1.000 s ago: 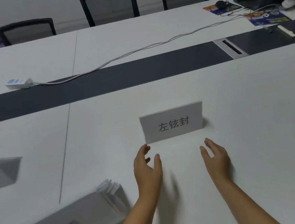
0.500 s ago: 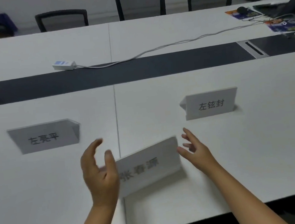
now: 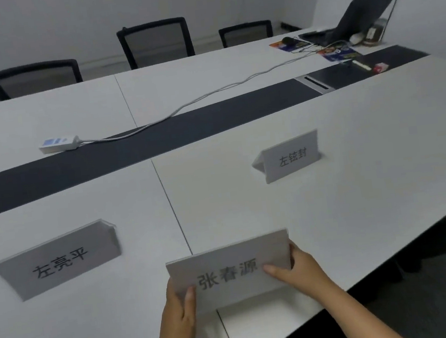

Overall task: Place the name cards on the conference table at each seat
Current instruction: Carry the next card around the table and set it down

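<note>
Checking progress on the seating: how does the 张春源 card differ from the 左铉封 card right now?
The 张春源 card is held by the left hand and right hand near the table edge; the 左铉封 card stands untouched, farther in. Both are white folded cards with dark characters.

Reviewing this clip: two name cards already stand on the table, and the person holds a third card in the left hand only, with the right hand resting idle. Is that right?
Not quite. The head view shows both hands on the third card: the left hand grips its left edge and the right hand grips its right edge. The rest holds: two name cards, one at left and one at right, already stand on the table.
</note>
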`<state>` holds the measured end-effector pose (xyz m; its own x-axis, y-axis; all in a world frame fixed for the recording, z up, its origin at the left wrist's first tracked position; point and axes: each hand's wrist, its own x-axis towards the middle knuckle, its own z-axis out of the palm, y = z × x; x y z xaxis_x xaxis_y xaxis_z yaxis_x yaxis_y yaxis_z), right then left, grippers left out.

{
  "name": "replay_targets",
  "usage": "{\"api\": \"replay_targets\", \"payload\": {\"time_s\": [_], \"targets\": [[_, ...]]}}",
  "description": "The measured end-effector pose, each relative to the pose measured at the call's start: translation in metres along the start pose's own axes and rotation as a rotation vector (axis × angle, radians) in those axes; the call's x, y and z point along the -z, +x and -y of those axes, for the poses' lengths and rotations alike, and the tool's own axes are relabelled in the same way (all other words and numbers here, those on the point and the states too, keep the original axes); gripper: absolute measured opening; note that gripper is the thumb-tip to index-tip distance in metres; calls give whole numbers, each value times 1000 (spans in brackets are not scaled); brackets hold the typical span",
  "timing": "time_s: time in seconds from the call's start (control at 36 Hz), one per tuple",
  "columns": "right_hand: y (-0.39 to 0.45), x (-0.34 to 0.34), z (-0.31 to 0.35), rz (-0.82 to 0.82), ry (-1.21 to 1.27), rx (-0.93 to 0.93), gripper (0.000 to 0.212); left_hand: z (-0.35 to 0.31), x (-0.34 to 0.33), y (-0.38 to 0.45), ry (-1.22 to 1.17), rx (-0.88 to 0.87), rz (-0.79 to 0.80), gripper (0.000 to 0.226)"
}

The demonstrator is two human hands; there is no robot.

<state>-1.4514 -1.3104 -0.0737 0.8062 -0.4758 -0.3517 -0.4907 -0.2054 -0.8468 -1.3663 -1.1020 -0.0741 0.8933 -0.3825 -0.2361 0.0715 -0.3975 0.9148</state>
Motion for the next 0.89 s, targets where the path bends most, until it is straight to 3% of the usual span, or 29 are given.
{"api": "replay_targets", "payload": {"time_s": [0.25, 0.44, 0.64, 0.78, 0.89], "targets": [[-78, -16, -24, -242, 117, -98, 46, -4, 2, -40, 38, -95, 72, 28], [-162, -13, -71, -392, 294, -147, 79, 2, -9, -83, 129, -101, 269, 39], [-243, 3, -120, -490, 421, -282, 62, -12, -43, -137, 217, -54, 412, 53], [-301, 26, -168, -567, 498, -320, 74, -13, -88, -180, 235, -79, 541, 59], [-358, 56, -212, -634, 572, -351, 71, -4, -142, -223, 245, -70, 628, 65]]}}
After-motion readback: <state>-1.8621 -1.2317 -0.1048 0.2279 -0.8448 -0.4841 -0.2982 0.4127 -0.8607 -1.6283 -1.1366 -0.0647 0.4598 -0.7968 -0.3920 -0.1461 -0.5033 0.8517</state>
